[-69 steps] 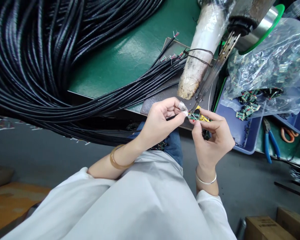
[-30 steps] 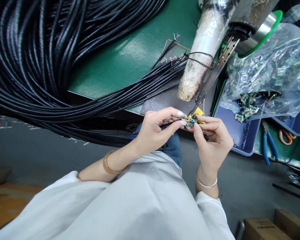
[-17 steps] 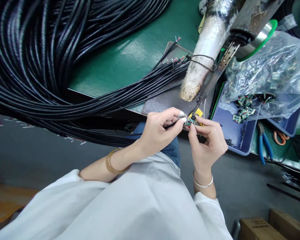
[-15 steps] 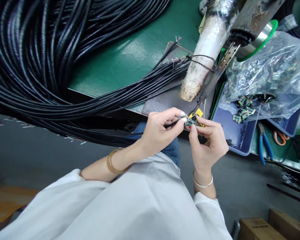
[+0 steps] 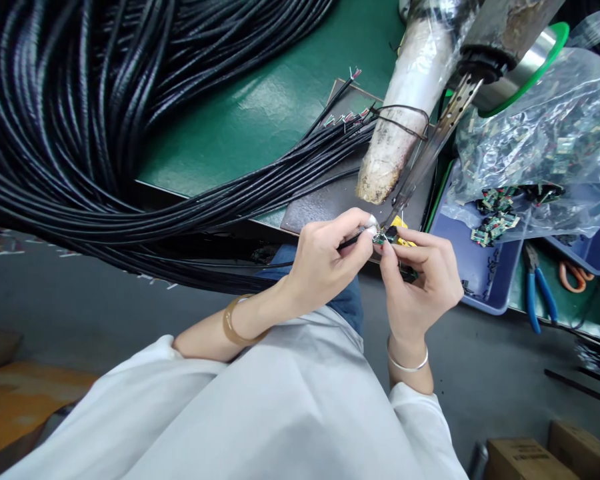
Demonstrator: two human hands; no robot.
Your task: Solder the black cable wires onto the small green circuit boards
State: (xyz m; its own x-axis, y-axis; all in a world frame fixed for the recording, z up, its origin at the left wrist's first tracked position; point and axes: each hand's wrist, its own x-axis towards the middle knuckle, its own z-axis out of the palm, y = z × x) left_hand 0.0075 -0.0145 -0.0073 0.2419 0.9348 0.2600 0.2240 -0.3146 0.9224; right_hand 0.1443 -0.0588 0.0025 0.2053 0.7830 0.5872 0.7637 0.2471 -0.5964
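My left hand (image 5: 325, 257) pinches a black cable (image 5: 349, 241) close to its stripped end, with thumb and forefinger together. Opposite it, my right hand (image 5: 420, 280) grips a small green circuit board (image 5: 379, 241) between thumb and fingers. Cable end and board meet between my fingertips, where fine wires show; the exact contact is partly hidden. Just above them is the tip of a soldering iron (image 5: 420, 167), fixed and pointing down towards me. A yellow piece (image 5: 405, 241) lies behind my right fingertips.
A large bundle of black cables (image 5: 205, 207) fills the left. A whitish wrapped tube (image 5: 393, 140) hangs beside the iron. To the right are a solder spool (image 5: 525, 73), a plastic bag of boards (image 5: 555, 133), a blue tray (image 5: 495, 293), blue-handled pliers (image 5: 540, 293) and orange-handled scissors (image 5: 574, 277).
Both hands keep their grips and have shifted very slightly right, with cable and board still together under the iron tip. The surroundings shift slightly with the camera.
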